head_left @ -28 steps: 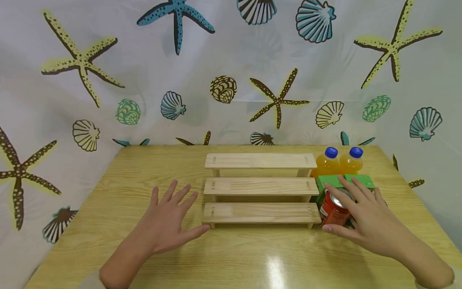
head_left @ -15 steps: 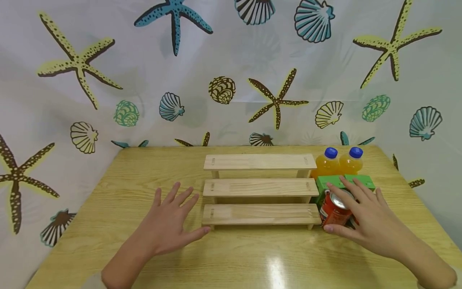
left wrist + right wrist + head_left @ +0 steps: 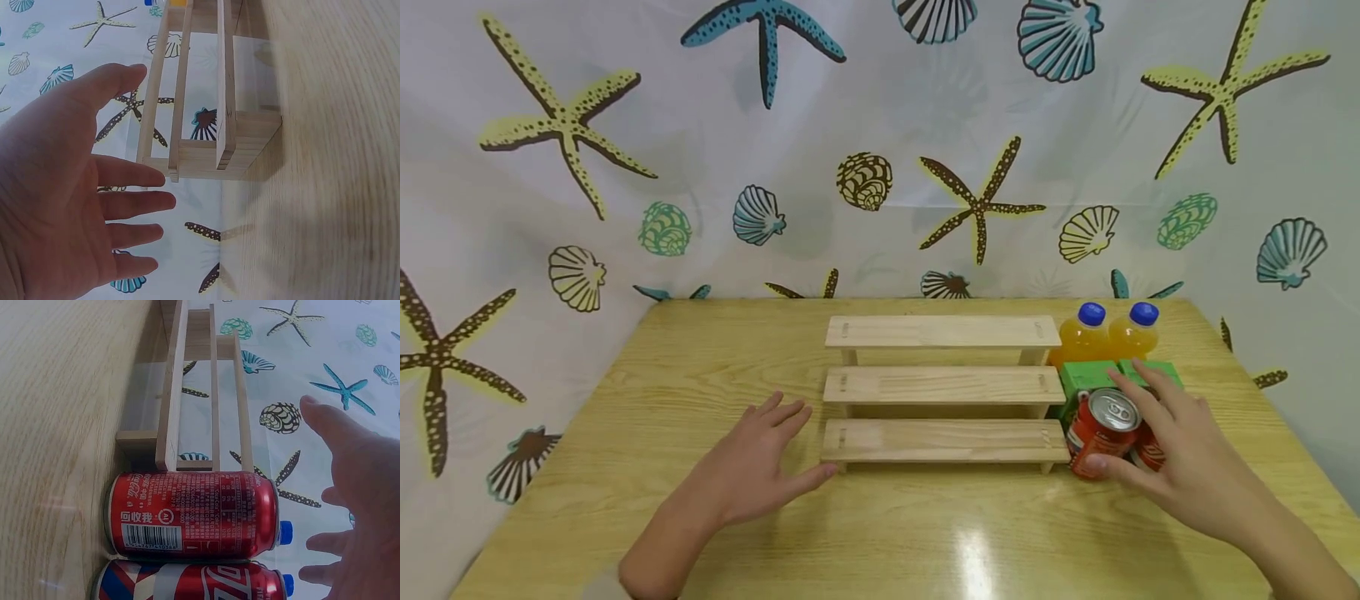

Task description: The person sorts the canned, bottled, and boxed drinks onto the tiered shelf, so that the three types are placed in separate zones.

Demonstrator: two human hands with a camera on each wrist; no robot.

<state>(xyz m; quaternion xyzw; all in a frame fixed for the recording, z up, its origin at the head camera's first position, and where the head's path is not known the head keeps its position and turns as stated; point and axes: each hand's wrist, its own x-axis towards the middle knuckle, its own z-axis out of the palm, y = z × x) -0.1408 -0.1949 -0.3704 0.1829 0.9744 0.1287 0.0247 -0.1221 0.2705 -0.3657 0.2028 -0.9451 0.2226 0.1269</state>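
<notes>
A three-step wooden rack (image 3: 943, 386) stands mid-table. My left hand (image 3: 756, 462) hovers at its left end, fingers spread and holding nothing; in the left wrist view the rack (image 3: 225, 87) lies past the fingertips. At the rack's right end is an upright red Coca-Cola can (image 3: 1097, 442), with a second red can (image 3: 1147, 450) beside it, partly hidden by my right hand (image 3: 1187, 458). That hand's thumb overlaps the front can in the head view. From the right wrist, a gap shows between the loosely extended fingers and the printed can (image 3: 194, 515).
Behind the cans are two green boxes (image 3: 1086, 375), and behind those two orange drink bottles (image 3: 1082, 337) with blue caps. A white curtain (image 3: 820, 233) printed with starfish and shells hangs along the back and sides of the wooden table (image 3: 715, 342).
My right hand has shifted a little to the right, uncovering the front can's top and more of the second can. The left hand's fingers have tipped lower and drawn closer together.
</notes>
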